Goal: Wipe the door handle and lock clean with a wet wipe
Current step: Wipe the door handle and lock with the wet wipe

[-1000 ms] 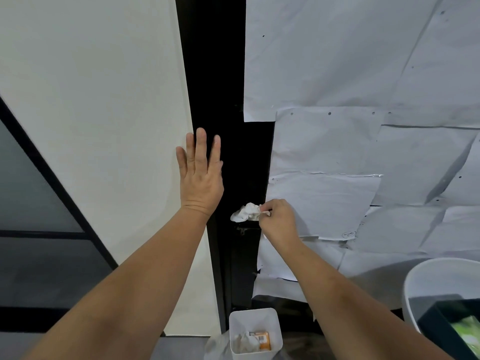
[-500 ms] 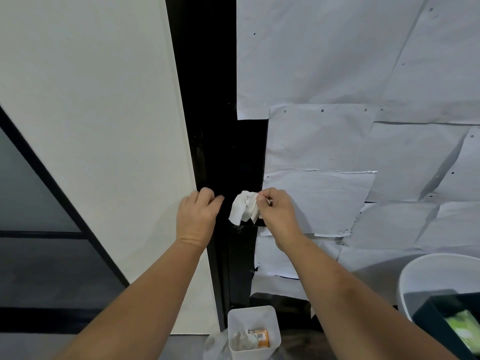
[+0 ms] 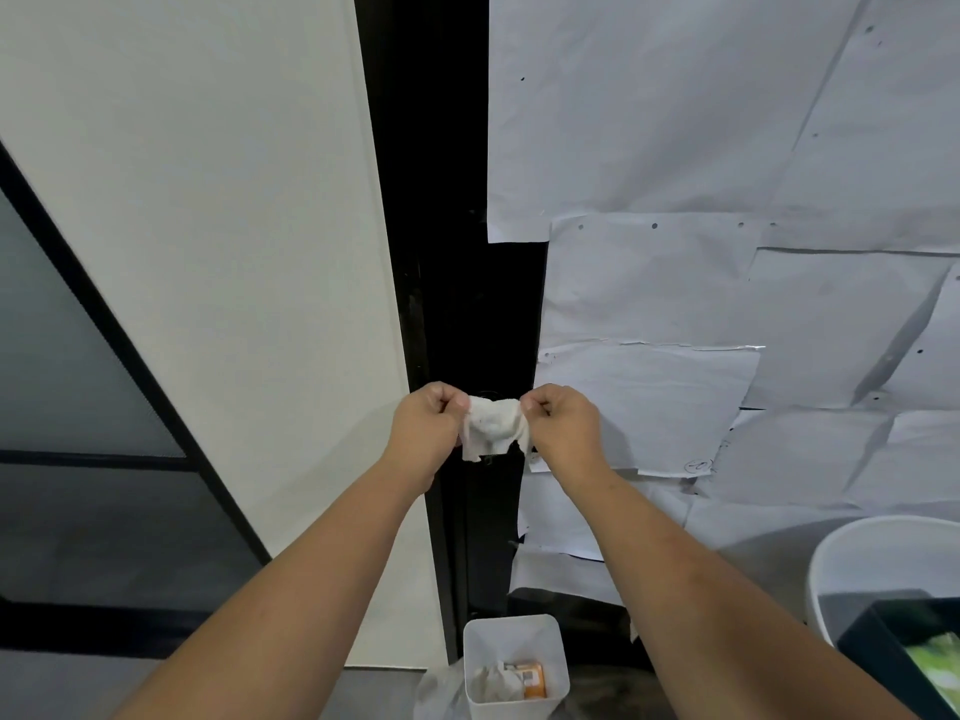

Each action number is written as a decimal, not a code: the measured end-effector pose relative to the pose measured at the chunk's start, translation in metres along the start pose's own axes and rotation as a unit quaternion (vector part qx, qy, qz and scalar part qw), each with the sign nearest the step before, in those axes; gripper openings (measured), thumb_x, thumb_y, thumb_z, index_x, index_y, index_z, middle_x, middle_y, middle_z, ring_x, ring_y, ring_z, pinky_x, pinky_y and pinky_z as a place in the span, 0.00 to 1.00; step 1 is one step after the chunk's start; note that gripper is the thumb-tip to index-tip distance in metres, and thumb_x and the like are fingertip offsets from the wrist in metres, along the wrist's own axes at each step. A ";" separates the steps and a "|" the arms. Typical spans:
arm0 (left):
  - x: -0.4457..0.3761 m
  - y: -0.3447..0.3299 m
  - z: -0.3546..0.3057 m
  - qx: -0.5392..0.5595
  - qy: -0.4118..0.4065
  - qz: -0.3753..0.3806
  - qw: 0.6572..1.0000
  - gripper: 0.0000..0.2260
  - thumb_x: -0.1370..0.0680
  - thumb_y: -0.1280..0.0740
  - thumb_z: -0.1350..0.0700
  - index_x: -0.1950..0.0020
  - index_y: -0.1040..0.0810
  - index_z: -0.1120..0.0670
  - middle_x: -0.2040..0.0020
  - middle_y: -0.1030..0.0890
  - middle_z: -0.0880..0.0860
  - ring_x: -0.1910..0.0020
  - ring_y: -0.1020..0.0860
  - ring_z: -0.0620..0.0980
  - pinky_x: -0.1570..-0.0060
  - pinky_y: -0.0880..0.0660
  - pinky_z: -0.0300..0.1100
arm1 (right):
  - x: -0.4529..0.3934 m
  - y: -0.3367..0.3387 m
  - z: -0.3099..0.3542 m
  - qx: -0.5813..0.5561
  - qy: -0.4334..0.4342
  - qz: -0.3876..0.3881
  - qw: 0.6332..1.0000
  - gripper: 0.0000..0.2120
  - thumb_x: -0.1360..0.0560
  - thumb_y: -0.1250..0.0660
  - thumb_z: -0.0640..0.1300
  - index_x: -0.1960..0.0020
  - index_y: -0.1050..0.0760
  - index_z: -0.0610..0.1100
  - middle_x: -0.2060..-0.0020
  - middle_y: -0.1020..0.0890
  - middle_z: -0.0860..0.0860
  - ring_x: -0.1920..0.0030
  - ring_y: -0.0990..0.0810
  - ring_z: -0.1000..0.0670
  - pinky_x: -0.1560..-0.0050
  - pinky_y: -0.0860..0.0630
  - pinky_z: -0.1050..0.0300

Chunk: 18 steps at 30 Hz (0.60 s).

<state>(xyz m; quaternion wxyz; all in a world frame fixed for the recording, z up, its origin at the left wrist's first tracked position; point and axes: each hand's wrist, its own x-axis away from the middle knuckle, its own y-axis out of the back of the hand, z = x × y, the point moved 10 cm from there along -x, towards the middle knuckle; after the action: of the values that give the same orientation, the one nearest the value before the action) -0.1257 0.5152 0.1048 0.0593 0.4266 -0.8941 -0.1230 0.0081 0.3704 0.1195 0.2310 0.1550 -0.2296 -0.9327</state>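
Note:
A white wet wipe (image 3: 492, 427) hangs spread between both hands in front of the black door frame (image 3: 457, 283). My left hand (image 3: 427, 427) pinches its left top corner. My right hand (image 3: 563, 427) pinches its right top corner. The wipe covers the spot on the dark door where the handle and lock sit, so both are hidden; only a small dark bit of hardware (image 3: 488, 460) peeks out below the wipe.
A small white bin (image 3: 514, 662) holding used wipes and an orange packet stands on the floor below. A white round tub (image 3: 883, 563) with a dark box is at the lower right. Grey paper sheets (image 3: 727, 148) cover the door panel; a pale wall (image 3: 182, 200) lies left.
My left hand came off the wall, dropped to the wipe and took its left corner. The crumpled wipe is now stretched open between both hands.

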 end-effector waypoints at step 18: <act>0.018 -0.019 0.041 0.109 0.038 -0.084 0.990 0.10 0.16 0.45 0.55 0.43 0.25 0.53 0.49 0.22 0.51 0.50 0.23 0.49 0.52 0.24 0.42 | 0.010 -0.016 -0.017 0.185 0.081 0.091 0.975 0.13 0.22 0.41 0.38 0.42 0.21 0.44 0.49 0.23 0.44 0.49 0.23 0.45 0.52 0.29 0.60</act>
<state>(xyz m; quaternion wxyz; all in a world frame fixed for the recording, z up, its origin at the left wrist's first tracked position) -0.1314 0.4964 0.0600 0.0361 0.5087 -0.8601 -0.0126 0.0002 0.3721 0.0952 0.3001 0.2485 -0.3919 -0.8334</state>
